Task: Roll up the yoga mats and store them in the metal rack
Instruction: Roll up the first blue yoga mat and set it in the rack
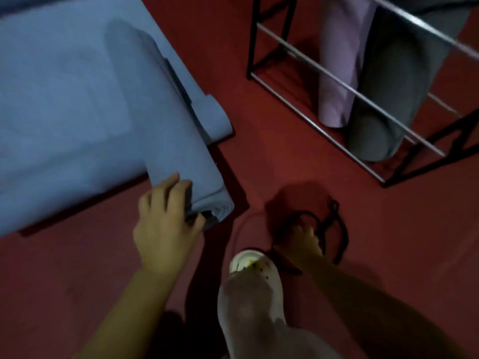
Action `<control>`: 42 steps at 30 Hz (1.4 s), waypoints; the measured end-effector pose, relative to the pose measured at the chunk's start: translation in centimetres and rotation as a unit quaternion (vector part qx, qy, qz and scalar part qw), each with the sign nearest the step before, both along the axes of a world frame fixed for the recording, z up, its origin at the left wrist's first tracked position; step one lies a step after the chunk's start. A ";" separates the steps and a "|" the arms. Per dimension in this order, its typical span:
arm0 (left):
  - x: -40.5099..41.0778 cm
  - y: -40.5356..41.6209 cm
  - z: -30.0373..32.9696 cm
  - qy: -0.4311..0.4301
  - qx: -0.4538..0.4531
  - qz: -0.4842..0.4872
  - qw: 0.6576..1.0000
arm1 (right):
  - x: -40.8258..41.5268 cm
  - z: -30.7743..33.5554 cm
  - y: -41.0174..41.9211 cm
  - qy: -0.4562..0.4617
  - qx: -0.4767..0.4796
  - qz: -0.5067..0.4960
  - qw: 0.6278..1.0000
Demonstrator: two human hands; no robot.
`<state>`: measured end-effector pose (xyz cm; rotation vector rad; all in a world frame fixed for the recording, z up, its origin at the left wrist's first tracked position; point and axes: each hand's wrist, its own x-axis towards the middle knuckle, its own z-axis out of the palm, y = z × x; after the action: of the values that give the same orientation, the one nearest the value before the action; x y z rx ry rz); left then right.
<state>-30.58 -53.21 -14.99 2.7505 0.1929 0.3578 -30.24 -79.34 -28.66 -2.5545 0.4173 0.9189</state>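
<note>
Left hand (166, 224) fingers curled round the blue mat roll (181, 156); right hand (303, 242) pinching black cord (337, 224).

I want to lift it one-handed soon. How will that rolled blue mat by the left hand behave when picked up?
The rolled blue mat will probably sag at both ends, since its surface looks soft and creased. It may well unroll: nothing ties it, and only the left hand grips its layered end. The black cord that the right hand holds could secure it.
</note>
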 end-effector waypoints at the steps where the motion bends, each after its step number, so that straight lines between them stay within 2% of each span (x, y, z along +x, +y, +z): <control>1: -0.2 0.1 -0.1 0.005 -0.009 0.015 1.000 | -0.5 -0.3 0.5 -0.007 -0.016 0.001 1.000; 4: -0.6 0.4 -0.6 0.024 -0.024 0.037 0.999 | -1.3 -1.9 2.6 -0.047 -0.019 -0.017 0.999; 8: -0.8 0.7 -0.8 0.018 -0.029 0.039 0.999 | -0.9 -2.2 5.2 -0.063 -0.021 -0.107 0.992; 10: -0.7 0.7 -0.6 0.012 -0.027 0.031 0.999 | -0.5 -1.7 5.8 -0.076 0.019 -0.152 0.985; 13: -0.8 1.2 -0.3 0.020 -0.031 0.022 0.999 | 0.2 0.9 6.2 -0.124 0.083 -0.282 0.948; 15: -1.0 1.6 0.1 0.023 -0.045 0.026 0.998 | 0.2 3.8 5.9 -0.175 0.114 -0.318 0.925; 18: -0.9 2.0 2.4 -0.021 -0.058 0.016 0.998 | -0.2 9.2 6.3 -0.232 0.226 -0.317 0.892; 21: 0.6 2.3 7.5 -0.084 -0.050 0.008 0.995 | 1.4 16.0 9.4 -0.247 0.398 -0.227 0.854; 23: 1.5 2.5 12.0 -0.118 -0.056 0.036 0.991 | 3.1 21.3 12.0 -0.194 0.512 -0.182 0.817; 26: 1.9 3.8 19.3 -0.133 -0.119 0.096 0.979 | 5.1 30.1 15.0 -0.116 0.693 -0.171 0.691; 27: 1.7 4.5 21.6 -0.138 -0.145 0.113 0.973 | 5.4 32.8 15.7 -0.120 0.717 -0.168 0.665; 29: 0.7 5.9 26.2 -0.156 -0.180 0.134 0.962 | 5.2 37.7 16.9 -0.165 0.719 -0.120 0.665; 32: -2.2 7.0 32.2 -0.175 -0.190 0.139 0.956 | 3.0 43.9 17.8 -0.220 0.680 -0.014 0.699; 35: -6.1 6.9 37.0 -0.197 -0.187 0.119 0.955 | 0.1 48.8 17.1 -0.219 0.666 0.061 0.711; 42: -15.8 5.8 45.8 -0.241 -0.121 0.083 0.959 | -8.1 58.1 13.8 -0.174 0.667 0.165 0.705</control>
<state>-46.34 -47.40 30.79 2.3297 0.3152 0.9648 -38.34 -65.53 29.41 -1.3131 -0.6604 0.4518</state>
